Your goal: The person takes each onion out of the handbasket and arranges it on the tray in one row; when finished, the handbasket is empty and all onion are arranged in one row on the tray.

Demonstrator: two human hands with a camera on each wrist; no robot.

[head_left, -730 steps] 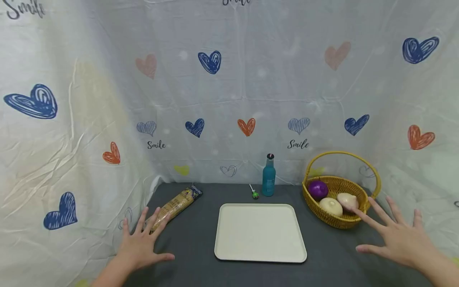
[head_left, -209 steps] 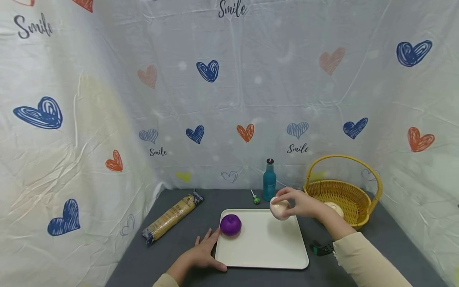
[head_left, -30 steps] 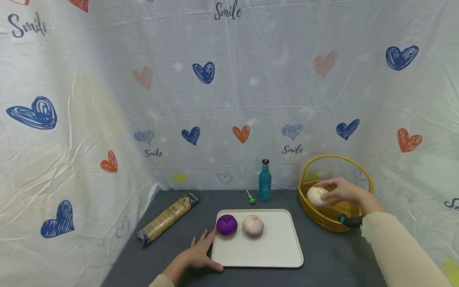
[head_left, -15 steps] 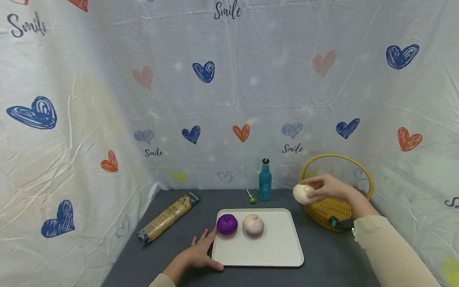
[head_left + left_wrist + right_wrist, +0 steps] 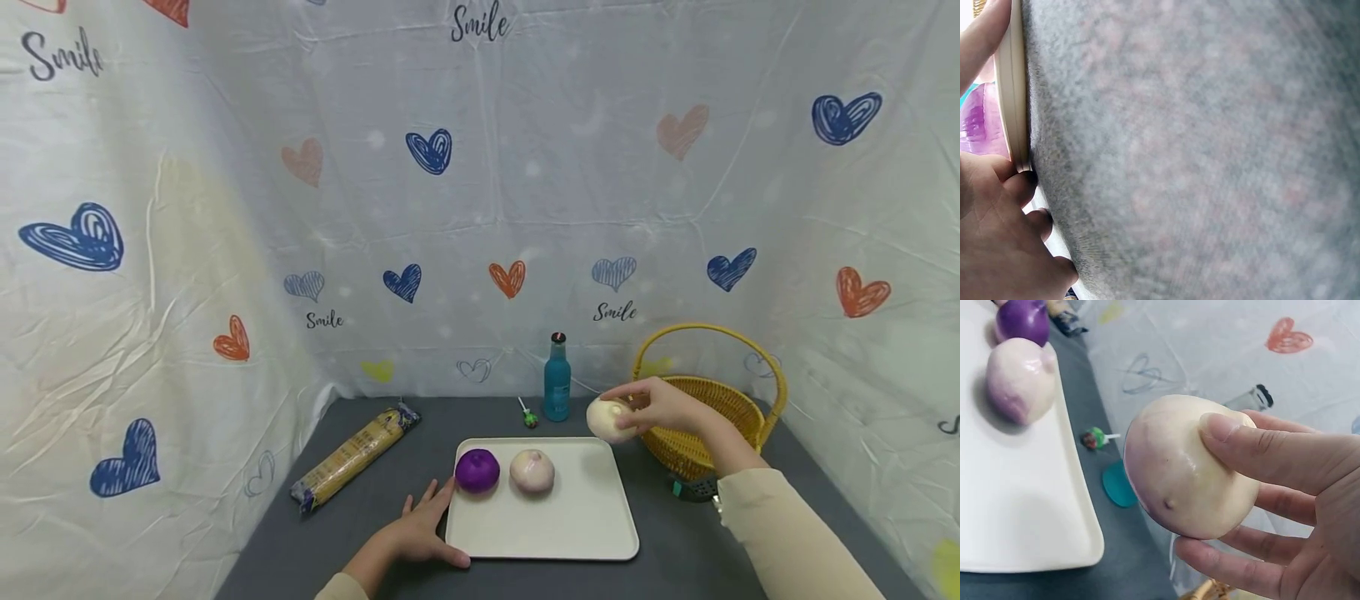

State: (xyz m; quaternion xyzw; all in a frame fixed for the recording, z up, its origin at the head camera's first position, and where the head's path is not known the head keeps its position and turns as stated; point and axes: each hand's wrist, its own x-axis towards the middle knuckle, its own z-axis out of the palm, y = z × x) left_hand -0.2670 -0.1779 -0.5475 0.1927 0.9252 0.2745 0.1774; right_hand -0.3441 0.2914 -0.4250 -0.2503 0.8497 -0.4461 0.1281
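Note:
My right hand (image 5: 654, 406) holds a round cream-white onion (image 5: 1179, 469) with a faint purple tinge, thumb on one side and fingers round the other. It is in the air by the back right corner of the white tray (image 5: 555, 533). On the tray's left half sit a purple onion (image 5: 477, 471) and, just right of it, a pinkish-white onion (image 5: 532, 472). My left hand (image 5: 416, 533) is spread at the tray's front left corner, fingertips at the left edge and thumb at the front edge. The left wrist view shows these fingers (image 5: 1019, 187) against the rim.
A yellow wicker basket (image 5: 678, 454) with a tall handle stands at the right, partly behind my right forearm. Behind the tray are a blue bottle (image 5: 557, 387) and a green lollipop (image 5: 530, 419). A long packet of noodles (image 5: 354, 457) lies at the left. A heart-patterned curtain encloses the table.
My right hand has lifted the cream-white onion out of the basket and carried it left toward the tray. The left hand stays in place. Earlier, the other two onions moved from basket to tray.

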